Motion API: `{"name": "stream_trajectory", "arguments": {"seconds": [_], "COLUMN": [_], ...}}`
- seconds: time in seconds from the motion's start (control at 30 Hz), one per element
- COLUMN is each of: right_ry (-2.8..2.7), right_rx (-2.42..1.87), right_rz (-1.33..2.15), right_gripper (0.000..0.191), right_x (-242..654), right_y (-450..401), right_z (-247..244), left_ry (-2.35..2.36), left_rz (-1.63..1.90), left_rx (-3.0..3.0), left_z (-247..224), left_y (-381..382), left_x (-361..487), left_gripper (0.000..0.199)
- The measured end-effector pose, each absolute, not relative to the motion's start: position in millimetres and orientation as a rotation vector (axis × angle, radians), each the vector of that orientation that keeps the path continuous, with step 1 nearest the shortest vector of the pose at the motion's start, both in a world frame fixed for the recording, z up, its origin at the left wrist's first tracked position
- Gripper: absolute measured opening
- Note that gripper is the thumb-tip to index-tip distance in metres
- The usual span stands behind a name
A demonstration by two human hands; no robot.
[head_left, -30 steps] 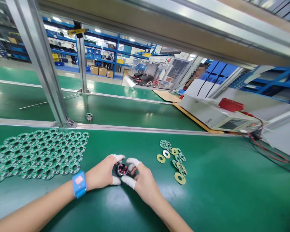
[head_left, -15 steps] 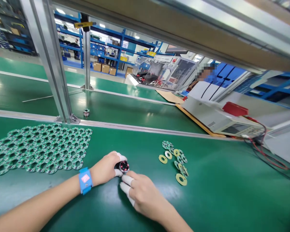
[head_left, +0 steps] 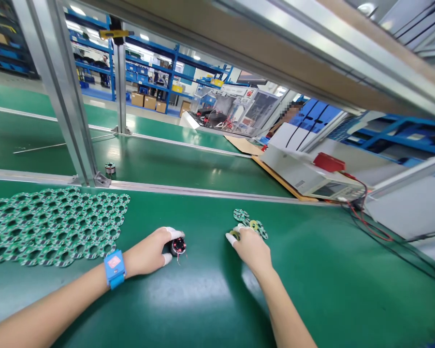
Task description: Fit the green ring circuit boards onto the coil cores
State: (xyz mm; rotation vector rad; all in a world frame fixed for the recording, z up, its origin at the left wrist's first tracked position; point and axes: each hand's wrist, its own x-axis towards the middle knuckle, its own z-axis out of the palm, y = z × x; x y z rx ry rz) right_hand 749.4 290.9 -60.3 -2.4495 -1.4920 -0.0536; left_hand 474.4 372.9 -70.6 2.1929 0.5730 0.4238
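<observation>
A worker's left hand (head_left: pixel 150 252), thumb and fingers curled around it, held a round dark motor part (head_left: pixel 179 245) well in from the bench's (head_left: pixel 203 304) far edge. The right hand (head_left: pixel 254 249) bent partly closed over a yellow ring (head_left: pixel 235 234); its grip could not be told. Green ring boards (head_left: pixel 63 236) spread toward the far left corner.

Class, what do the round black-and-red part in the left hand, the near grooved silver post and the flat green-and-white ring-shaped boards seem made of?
Round black-and-red part: probably partly metal, from its pale rim and wire-like ends; finish too small to tell.
Silver post: likely satin aluminium; soft grey sheen along straight grooves.
Ring-shaped boards: probably coated circuit-board laminate; pale, printed-looking patches.
</observation>
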Motion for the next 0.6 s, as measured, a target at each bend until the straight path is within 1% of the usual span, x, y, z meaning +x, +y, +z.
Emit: {"name": "stream_trajectory", "arguments": {"seconds": [0.07, 0.1, 0.13, 0.2, 0.27, 0.3, 0.37, 0.43, 0.6], "right_ry": [-1.479, -1.479, -1.468, -1.387, -1.25, -1.212, -1.223, -1.275, -1.522], "right_rx": [-2.392, -2.326, -2.211, -1.864, -1.509, -1.409, -1.35, -1.37, -1.475], "right_rz": [-0.009, 0.03, 0.102, 0.322, 0.543, 0.611, 0.642, 0.6, 0.433], "right_gripper": [0.013, 0.018, 0.025, 0.036, 0.039, 0.037, 0.032, 0.028, 0.04], "right_x": [743, 737, 729, 707, 682, 669, 648, 637, 641], "right_y": [291, 291, 291, 290, 288, 286, 283, 281, 280], "right_z": [-58, -57, -57, -57, -59, -61, -65, -67, -64], "left_ry": [0.635, 0.684, 0.738, 0.809, 0.811, 0.801, 0.791, 0.816, 0.781], "left_rz": [0.465, 0.514, 0.581, 0.706, 0.752, 0.738, 0.677, 0.643, 0.574], "left_rx": [2.162, 2.133, 2.098, 2.04, 2.033, 2.041, 2.049, 2.043, 2.112], "left_z": [-65, -62, -59, -52, -46, -44, -41, -41, -44], "left_y": [374, 374, 373, 368, 361, 357, 351, 348, 354], "left_x": [473, 473, 474, 477, 481, 484, 487, 489, 488], "left_gripper": [0.053, 0.051, 0.046, 0.029, 0.016, 0.016, 0.024, 0.029, 0.027]}}
